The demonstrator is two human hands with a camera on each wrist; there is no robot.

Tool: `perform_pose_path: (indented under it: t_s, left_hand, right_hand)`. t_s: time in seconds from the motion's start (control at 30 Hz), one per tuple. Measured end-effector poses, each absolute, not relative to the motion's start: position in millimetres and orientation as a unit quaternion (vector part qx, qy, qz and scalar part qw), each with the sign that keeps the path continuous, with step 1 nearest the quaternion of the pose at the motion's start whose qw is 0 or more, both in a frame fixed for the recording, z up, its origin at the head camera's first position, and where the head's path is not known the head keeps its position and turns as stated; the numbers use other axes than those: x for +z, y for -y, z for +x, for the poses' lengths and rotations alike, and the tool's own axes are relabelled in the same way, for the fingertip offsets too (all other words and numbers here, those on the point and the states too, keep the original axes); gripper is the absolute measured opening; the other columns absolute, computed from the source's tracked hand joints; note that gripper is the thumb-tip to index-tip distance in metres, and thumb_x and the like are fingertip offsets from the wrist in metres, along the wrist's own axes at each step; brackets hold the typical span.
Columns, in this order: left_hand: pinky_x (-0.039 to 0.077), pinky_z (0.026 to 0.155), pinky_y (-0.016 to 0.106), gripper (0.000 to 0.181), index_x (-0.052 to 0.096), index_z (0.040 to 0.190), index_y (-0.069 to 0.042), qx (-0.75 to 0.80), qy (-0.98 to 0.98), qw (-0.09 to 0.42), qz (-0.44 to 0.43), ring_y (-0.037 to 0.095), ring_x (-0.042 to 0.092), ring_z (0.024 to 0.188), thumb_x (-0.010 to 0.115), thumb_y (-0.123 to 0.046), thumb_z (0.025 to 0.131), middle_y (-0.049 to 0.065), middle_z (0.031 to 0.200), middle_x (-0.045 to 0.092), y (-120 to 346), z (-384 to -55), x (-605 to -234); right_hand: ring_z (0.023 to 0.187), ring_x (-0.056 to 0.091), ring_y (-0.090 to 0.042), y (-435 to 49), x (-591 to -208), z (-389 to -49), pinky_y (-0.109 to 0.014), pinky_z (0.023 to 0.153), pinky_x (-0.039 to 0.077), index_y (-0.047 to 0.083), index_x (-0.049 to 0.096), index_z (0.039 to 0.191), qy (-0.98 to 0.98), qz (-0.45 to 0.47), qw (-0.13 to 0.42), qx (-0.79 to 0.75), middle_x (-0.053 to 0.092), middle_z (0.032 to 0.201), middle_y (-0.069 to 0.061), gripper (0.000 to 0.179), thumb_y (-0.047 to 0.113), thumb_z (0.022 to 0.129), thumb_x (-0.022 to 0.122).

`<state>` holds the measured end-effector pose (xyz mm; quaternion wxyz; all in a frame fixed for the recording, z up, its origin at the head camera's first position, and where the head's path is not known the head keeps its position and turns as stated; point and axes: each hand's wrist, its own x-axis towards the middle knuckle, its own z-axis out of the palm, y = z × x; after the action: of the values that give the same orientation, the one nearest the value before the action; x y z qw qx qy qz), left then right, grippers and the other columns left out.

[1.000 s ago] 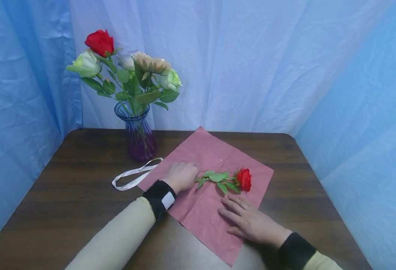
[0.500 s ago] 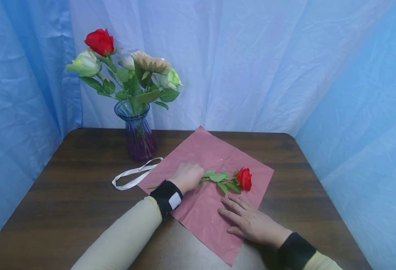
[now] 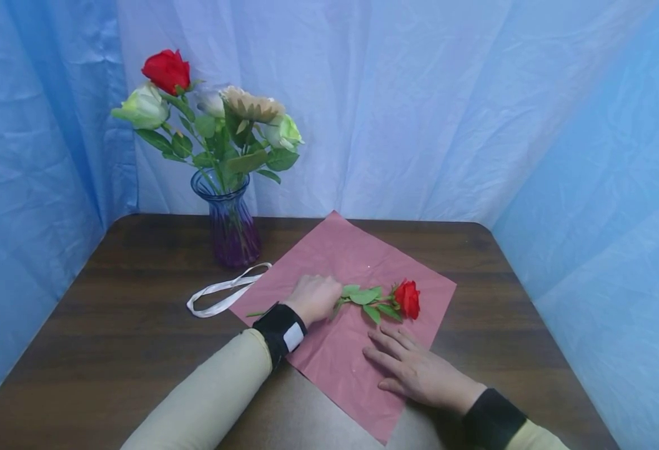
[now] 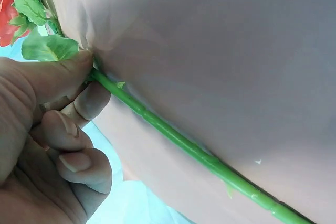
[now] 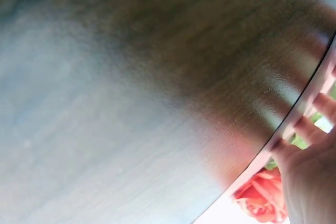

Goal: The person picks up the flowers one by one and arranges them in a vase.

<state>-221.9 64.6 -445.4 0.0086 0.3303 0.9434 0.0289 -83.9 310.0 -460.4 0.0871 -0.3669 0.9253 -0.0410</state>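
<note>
A red rose (image 3: 406, 299) with green leaves lies across a pink sheet of wrapping paper (image 3: 340, 250), its bloom to the right. My left hand (image 3: 313, 297) pinches its green stem (image 4: 184, 142) between thumb and index finger, just below the leaves; the other fingers curl loosely in the left wrist view. At the left, the stem's end shows beyond my wristband. My right hand (image 3: 416, 372) rests on the paper's near right part with its fingers spread, below the bloom. In the right wrist view its fingertips touch the paper near the edge.
A blue and purple glass vase (image 3: 232, 225) holding red, white and beige flowers stands at the back left of the dark wooden table (image 3: 138, 350). A looped white ribbon (image 3: 222, 300) lies left of the paper, partly beside its corner. Blue curtains (image 3: 408, 112) surround the table.
My left hand has slid a little to the right along the stem towards the leaves, uncovering the stem's left end. The rose and my right hand have stayed nearly still.
</note>
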Motion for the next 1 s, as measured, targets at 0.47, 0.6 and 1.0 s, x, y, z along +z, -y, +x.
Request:
perform_pose_path:
  t_s: [0.47, 0.6, 1.0]
  left_hand:
    - [0.054, 0.058, 0.043, 0.01, 0.072, 0.083, -0.017, 0.011, -0.941, 0.018, 0.337, 0.02, 0.064, 0.069, 0.074, -0.01, 0.089, 0.0, 0.075, 0.066, -63.8, -221.9, -444.1]
    - [0.053, 0.057, 0.042, 0.015, 0.069, 0.077, -0.018, 0.015, -0.936, 0.004, 0.35, 0.018, 0.062, 0.066, 0.074, -0.009, 0.088, -0.001, 0.072, 0.064, -62.1, -221.6, -442.7]
    - [0.05, 0.052, 0.037, 0.01, 0.066, 0.089, -0.015, 0.037, -0.914, -0.091, 0.394, 0.019, 0.063, 0.065, 0.075, -0.019, 0.091, -0.001, 0.079, 0.062, -53.9, -210.5, -424.3]
  right_hand:
    - [0.155, 0.02, -0.034, -308.1, -457.3, -84.4, -0.057, 0.118, 0.03, 0.031, 0.033, 0.161, -0.929, -0.345, 0.126, -0.051, 0.024, 0.169, -0.001, 0.071, 0.06, 0.099, 0.052]
    - [0.154, 0.023, -0.035, -308.6, -457.5, -84.4, -0.058, 0.117, 0.032, 0.029, 0.035, 0.16, -0.928, -0.351, 0.114, -0.05, 0.026, 0.169, -0.003, 0.071, 0.06, 0.099, 0.053]
    - [0.154, 0.024, -0.035, -309.9, -458.3, -81.8, -0.052, 0.111, 0.042, 0.028, 0.032, 0.161, -0.928, -0.352, 0.11, -0.049, 0.026, 0.169, -0.005, 0.073, 0.059, 0.099, 0.054]
